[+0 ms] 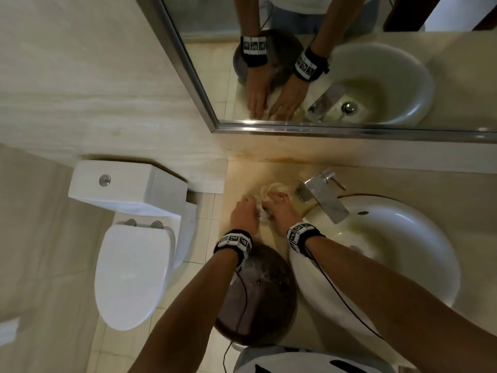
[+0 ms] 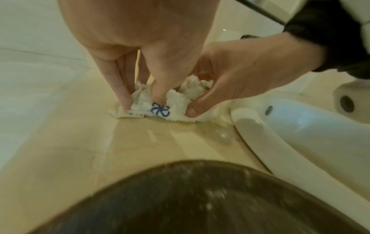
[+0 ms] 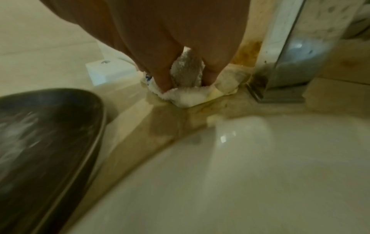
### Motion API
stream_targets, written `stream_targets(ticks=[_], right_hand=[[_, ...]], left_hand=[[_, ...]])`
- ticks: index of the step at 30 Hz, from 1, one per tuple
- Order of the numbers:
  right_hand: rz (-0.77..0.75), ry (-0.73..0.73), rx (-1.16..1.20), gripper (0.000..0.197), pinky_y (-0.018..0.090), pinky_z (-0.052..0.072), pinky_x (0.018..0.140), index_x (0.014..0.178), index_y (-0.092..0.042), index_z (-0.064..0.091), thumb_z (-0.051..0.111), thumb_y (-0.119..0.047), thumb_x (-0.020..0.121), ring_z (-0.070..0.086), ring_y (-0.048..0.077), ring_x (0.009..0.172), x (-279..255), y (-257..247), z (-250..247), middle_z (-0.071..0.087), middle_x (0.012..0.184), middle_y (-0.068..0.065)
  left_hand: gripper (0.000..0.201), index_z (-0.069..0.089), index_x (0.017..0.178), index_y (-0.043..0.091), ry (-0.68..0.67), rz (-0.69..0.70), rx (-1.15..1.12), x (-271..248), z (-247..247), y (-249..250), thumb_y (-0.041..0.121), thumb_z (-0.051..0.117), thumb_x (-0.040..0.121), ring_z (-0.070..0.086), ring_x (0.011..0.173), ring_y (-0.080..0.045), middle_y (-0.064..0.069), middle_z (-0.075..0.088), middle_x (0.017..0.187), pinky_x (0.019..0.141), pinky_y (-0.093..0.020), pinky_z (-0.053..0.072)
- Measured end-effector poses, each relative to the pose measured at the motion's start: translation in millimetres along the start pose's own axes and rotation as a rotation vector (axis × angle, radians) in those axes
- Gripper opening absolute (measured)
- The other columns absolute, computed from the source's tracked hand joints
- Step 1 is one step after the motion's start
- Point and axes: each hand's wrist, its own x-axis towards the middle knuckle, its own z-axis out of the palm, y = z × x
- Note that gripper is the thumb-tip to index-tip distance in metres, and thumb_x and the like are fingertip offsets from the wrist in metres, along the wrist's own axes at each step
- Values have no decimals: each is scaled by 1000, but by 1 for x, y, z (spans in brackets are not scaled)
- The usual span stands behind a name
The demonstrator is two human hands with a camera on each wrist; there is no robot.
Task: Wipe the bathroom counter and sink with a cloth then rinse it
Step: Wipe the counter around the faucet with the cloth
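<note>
two hands worked on the beige counter [image 1: 242,173], left of the white sink [image 1: 403,238]. left hand [image 1: 243,212] and right hand [image 1: 281,211] both pinched the bunched cloth [image 2: 174,101]: white terry, blue mark, yellow-stained near the faucet [image 1: 321,195].

I see the cloth [image 1: 269,193] on the counter [image 1: 242,173], left of the faucet [image 1: 321,193] — sink [image 1: 403,238] to the right, toilet [image 1: 129,238] far left, mirror [image 1: 349,76] behind, bin [image 1: 258,294] in front.
</note>
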Motion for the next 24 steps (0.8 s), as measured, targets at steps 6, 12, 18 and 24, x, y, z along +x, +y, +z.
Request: stream_targets(ticks=[6, 12, 18, 24], right_hand=[[58, 27, -23, 25, 37, 43, 91, 115, -18, 68, 57, -14, 93, 42, 29, 124, 54, -16, -26, 49, 132, 6], [-136, 13, -146, 36, 42, 55, 77, 121, -25, 60, 64, -15, 87, 42, 31, 129, 65, -50, 0, 49, 140, 4], [-222, -140, -348, 65, 46, 52, 81, 149, -37, 31, 49, -5, 94, 31, 38, 136, 80, -41, -5, 43, 147, 6], [-80, -238, -516, 50, 50, 26, 119, 156, -27, 29, 35, -28, 107, 19, 37, 148, 96, -18, -44, 20, 163, 11]], left_hand=[[41, 53, 132, 10, 91, -112, -128, 34, -36, -5, 12, 55, 90, 62, 101, -31, -13, 60, 117, 82, -40, 52], [28, 64, 115, 10, 200, -345, -351, 35, -34, -40, 11, 51, 91, 64, 104, -30, -12, 67, 113, 82, -34, 50], [31, 68, 117, 10, 163, -399, -400, 43, -33, -47, 9, 45, 96, 63, 110, -32, -14, 68, 118, 88, -31, 47], [42, 65, 125, 4, 109, -274, -492, 61, -36, -6, -6, 52, 87, 62, 115, -31, -17, 68, 122, 100, -34, 50]])
